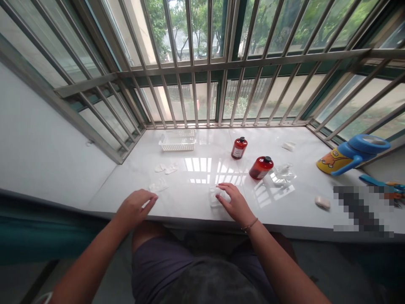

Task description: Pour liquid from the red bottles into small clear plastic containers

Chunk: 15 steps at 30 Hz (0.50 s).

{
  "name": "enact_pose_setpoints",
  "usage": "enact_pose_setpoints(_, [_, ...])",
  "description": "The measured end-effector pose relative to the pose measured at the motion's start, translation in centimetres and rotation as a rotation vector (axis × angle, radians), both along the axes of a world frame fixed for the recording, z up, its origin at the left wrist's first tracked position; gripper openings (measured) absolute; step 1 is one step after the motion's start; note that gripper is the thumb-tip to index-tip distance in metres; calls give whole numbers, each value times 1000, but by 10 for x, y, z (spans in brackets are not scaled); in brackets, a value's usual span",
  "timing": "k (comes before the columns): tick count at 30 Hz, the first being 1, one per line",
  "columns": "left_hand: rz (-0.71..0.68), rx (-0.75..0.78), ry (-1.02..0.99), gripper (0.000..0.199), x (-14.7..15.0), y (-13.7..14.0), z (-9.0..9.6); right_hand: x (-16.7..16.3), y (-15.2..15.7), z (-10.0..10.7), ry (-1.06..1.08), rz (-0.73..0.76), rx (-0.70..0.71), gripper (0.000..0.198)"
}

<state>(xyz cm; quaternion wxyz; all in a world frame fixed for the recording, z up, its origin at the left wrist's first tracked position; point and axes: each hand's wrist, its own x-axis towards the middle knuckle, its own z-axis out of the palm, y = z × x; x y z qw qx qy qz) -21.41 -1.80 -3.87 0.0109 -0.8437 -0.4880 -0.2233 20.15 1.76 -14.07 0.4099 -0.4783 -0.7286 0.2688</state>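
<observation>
My left hand point(137, 207) hovers by the front edge of the white counter point(186, 198), thumb apart from its outstretched fingers. Just beyond it lie thin whitish, crumpled pieces point(158, 185). More small white pieces point(167, 169) lie a little farther back. My right hand point(233, 204) is at a small clear plastic box point(216, 203), thumb and fingers curled together over it. Something small and pale shows between the fingertips, too faint to name. A reddish-brown bottle point(260, 168) with a black cap stands beyond the right hand, and a similar bottle point(239, 148) stands behind it.
At the back left is a white perforated basket point(178, 147). On the right are a clear plastic container point(282, 174), a white packet point(289, 146), a pale rounded block point(322, 202) and a blue-and-yellow flask point(344, 157). Metal window bars point(209, 97) border the counter's back.
</observation>
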Motion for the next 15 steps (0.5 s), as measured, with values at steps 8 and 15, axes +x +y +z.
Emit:
enact_pose_setpoints(8, [-32,-223,-429,13,132,-48,-66,-3,-2,1,10,-40,26,27])
enact_pose_setpoints(15, [-15,-399,-523,100,206,15,-116,-11,-4,-2,22,-61,17,25])
